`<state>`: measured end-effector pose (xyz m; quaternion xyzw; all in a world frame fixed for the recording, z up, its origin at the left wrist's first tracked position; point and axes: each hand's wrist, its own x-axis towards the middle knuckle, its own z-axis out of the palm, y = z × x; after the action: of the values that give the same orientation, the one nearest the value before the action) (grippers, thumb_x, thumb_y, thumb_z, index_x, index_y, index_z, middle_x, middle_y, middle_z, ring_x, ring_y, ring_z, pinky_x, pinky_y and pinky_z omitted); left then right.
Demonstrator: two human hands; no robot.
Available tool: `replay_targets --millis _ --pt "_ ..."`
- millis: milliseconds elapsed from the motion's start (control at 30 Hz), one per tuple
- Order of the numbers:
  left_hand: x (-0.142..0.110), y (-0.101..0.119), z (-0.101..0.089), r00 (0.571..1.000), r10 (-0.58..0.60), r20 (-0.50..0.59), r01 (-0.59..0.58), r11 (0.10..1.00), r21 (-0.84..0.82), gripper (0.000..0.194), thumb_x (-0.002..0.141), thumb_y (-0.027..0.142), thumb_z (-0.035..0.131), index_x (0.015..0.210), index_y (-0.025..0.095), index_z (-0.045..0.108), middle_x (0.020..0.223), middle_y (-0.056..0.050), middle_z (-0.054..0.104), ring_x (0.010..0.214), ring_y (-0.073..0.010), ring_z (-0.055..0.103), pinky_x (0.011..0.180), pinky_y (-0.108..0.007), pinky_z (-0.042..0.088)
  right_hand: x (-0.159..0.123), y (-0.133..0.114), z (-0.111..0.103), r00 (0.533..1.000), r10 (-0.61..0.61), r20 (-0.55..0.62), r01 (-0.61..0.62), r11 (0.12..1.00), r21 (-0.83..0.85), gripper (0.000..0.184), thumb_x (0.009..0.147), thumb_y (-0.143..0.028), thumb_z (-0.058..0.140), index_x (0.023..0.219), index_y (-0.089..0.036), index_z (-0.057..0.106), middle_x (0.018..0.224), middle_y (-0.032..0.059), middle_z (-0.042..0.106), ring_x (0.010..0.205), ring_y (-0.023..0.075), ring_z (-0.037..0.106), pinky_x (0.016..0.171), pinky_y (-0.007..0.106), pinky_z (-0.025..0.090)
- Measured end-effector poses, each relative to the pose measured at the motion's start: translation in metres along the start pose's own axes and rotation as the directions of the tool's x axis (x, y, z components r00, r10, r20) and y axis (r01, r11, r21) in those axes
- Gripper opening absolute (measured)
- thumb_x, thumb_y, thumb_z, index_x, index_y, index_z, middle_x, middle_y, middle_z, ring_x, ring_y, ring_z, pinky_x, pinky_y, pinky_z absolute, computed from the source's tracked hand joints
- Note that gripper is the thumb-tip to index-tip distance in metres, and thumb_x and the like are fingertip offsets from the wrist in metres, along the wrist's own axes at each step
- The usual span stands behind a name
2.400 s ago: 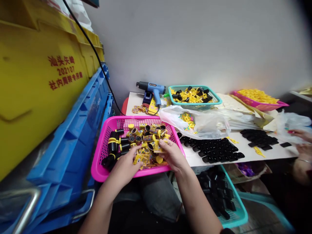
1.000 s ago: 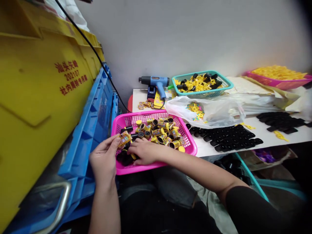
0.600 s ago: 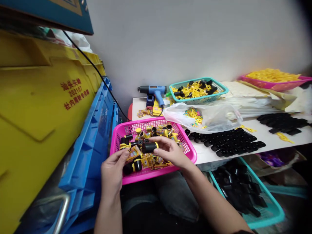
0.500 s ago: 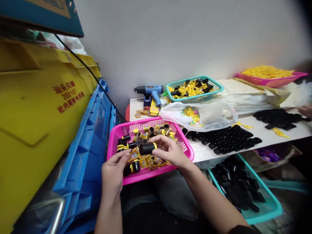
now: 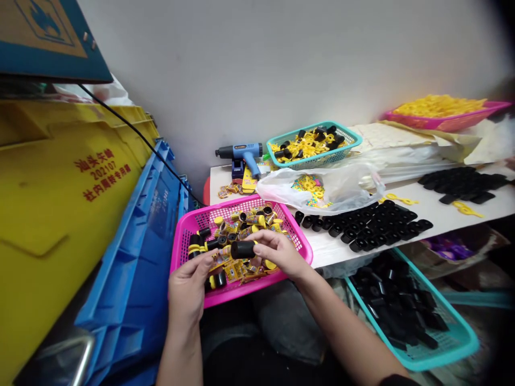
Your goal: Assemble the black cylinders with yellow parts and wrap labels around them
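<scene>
Over the pink basket [image 5: 303, 252], my left hand [image 5: 191, 279] pinches a yellow printed wrapper sleeve [image 5: 220, 258] between thumb and fingertips. My right hand [image 5: 279, 252] grips a small black cylinder with a yellow cap [image 5: 243, 249], lying sideways. The cylinder's end is right at the sleeve; whether it has entered the sleeve, I cannot tell. Beneath both hands the basket holds wrapped yellow bottles [image 5: 254, 220], flat printed sleeves [image 5: 232, 271] and several bare black cylinders [image 5: 204, 234].
A blue heat gun [image 5: 247, 153] stands behind the basket. To the right are a plastic bag [image 5: 354, 187], rows of black cylinders [image 5: 368, 228] and a teal basket [image 5: 317, 161]. Another teal basket [image 5: 454, 348] sits below the table. Blue crates [image 5: 132, 268] line the left.
My left hand has brought the sleeve from the basket's left side to its middle. My right hand has lifted the black cylinder out of the basket and holds it against the sleeve.
</scene>
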<state>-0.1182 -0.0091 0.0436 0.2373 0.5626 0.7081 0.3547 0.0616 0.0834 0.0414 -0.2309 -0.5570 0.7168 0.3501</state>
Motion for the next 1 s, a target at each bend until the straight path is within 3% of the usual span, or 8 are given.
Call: replay_targets --millis 300,433,700,1000 --pt "0.000 -0.002 0.007 0.998 0.058 0.032 -0.059 0.998 0.029 0.030 0.054 0.041 0.085 0.072 0.019 0.078 0.086 -0.007 0.075 0.070 -0.0178 0.066 0.044 -0.020 0.051 -0.004 -0.001 -0.001 1.000 0.024 -0.008 -0.022 0.984 0.174 0.046 0.068 -0.054 0.073 0.091 -0.014 0.065 0.066 0.0002 0.067 0.047 0.0099 0.060 0.049 0.022 0.047" --pt "0.000 0.000 0.010 0.994 0.090 0.060 -0.091 0.996 0.018 0.029 0.054 0.042 0.084 0.072 0.020 0.078 0.087 -0.008 0.073 0.067 -0.0168 0.063 0.043 -0.020 0.047 -0.005 0.000 -0.001 1.000 0.024 0.001 -0.024 0.985 0.169 0.044 0.068 -0.050 0.075 0.092 -0.014 0.066 0.065 0.0000 0.067 0.048 0.0095 0.061 0.048 0.020 0.046" --pt "-0.001 -0.001 0.008 0.971 0.174 0.164 -0.173 0.985 -0.022 0.029 0.061 0.044 0.081 0.078 0.021 0.079 0.084 -0.003 0.058 0.060 -0.0093 0.053 0.041 -0.018 0.040 -0.008 -0.003 0.004 0.983 0.171 0.068 -0.184 0.933 0.309 0.047 0.070 -0.055 0.071 0.086 -0.011 0.065 0.060 0.0012 0.065 0.045 0.0081 0.059 0.045 0.017 0.044" --pt "0.000 -0.004 0.008 0.973 0.176 0.150 -0.174 0.984 -0.026 0.029 0.061 0.046 0.081 0.078 0.023 0.079 0.087 -0.003 0.056 0.062 -0.0095 0.053 0.044 -0.019 0.042 -0.007 0.011 0.008 0.975 0.206 0.084 -0.220 0.949 0.227 0.045 0.069 -0.054 0.072 0.082 -0.012 0.061 0.054 -0.0006 0.063 0.043 0.0084 0.058 0.045 0.017 0.044"
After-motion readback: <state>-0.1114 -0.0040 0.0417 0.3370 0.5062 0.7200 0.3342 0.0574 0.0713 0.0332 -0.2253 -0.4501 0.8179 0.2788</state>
